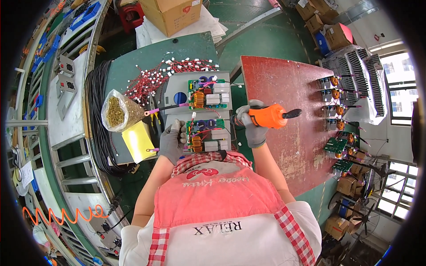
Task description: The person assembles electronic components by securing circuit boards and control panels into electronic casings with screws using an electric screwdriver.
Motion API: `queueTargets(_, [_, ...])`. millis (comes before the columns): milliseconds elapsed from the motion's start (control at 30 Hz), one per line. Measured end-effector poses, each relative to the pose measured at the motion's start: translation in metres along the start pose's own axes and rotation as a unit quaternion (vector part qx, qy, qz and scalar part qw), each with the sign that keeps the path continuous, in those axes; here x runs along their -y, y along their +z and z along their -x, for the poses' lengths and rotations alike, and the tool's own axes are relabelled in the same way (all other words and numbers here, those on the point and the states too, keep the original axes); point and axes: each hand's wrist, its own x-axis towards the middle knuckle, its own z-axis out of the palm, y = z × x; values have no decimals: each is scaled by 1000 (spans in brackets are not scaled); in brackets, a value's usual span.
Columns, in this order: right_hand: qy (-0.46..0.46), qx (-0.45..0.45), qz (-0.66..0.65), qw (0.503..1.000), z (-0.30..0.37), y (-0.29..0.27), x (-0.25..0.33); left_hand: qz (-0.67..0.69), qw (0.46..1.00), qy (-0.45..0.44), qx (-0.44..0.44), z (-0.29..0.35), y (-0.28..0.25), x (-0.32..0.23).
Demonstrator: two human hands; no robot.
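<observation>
My gloved right hand [254, 128] grips an orange power drill [270, 116] beside the right edge of the boards; its tip is hard to make out. My gloved left hand [173, 139] is at the left edge of the nearer circuit board [206, 136], fingers pinched together. Whatever they hold is too small to tell. Farther away lies a second circuit board [208, 95], with a copper coil and purple capacitors like the nearer one. Both rest on grey metal plates [173, 91]. Dark cables with pink-sleeved ring ends [148, 113] stick out leftward from them.
Left of the boards are a bag of brass-coloured small parts [117, 113], yellow paper [137, 141], pliers [155, 122] and a black cable bundle [97, 115]. Red wires with white connectors [148, 84] lie behind. Several finished-looking boards [333, 95] line the red table's [284, 146] right edge.
</observation>
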Motion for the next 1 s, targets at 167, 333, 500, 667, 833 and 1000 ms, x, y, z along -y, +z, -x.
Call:
queueTargets(167, [-1, 125, 105, 987, -9, -13, -21, -22, 999, 30, 21, -4, 10, 2])
queueTargets(333, [-5, 133, 141, 981, -21, -14, -33, -11, 999, 12, 47, -18, 3, 4])
queueTargets(500, [-18, 142, 168, 975, -28, -8, -22, -41, 997, 20, 68, -15, 5, 9])
queueTargets(667, [51, 59, -116, 990, -23, 18, 17, -32, 996, -7, 78, -4, 11, 10])
queueTargets(833, [-100, 105, -181, 973, -17, 52, 82, -13, 992, -59, 113, -7, 20, 10])
queueTargets(1000, [-134, 166, -242, 947, -15, 60, 95, 83, 977, -132, 142, -7, 36, 7])
